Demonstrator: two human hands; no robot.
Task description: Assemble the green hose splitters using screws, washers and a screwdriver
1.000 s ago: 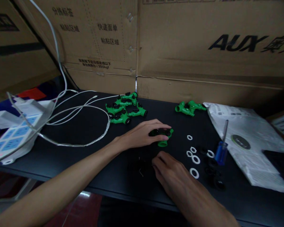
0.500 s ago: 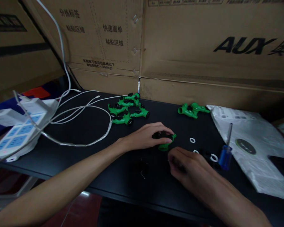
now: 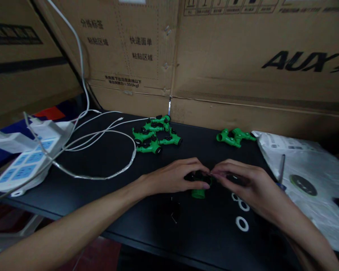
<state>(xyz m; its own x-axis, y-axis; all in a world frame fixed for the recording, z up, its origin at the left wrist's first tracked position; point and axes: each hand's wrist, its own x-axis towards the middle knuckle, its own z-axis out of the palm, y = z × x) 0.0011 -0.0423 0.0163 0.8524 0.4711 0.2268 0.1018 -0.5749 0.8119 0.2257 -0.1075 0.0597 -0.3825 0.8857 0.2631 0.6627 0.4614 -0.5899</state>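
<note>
My left hand (image 3: pixel 183 176) is closed around a green plastic hose splitter (image 3: pixel 198 194) with black parts; its open green end shows below my fingers. Close against its right side, my right hand (image 3: pixel 240 176) has thumb and fingertips pinched together at the splitter's edge. Whatever sits in that pinch is too small and dark to name. Beside and below my right wrist lie several white ring washers (image 3: pixel 242 223). A small dark piece with thin shiny edges (image 3: pixel 173 216) rests on the black table in front of my left hand.
Several green splitters with black levers (image 3: pixel 151 145) are grouped at the back, and more green pieces (image 3: pixel 234 137) lie further right. A screwdriver (image 3: pixel 281 169) rests by a white plastic bag (image 3: pixel 313 210). White cables (image 3: pixel 101 177) and a power strip (image 3: pixel 25 160) occupy the left. Cardboard (image 3: pixel 228 56) walls the back.
My right hand has risen from the table to meet the splitter, its fingertips now at the splitter's right side. The washers below it are more exposed. The view has shifted slightly.
</note>
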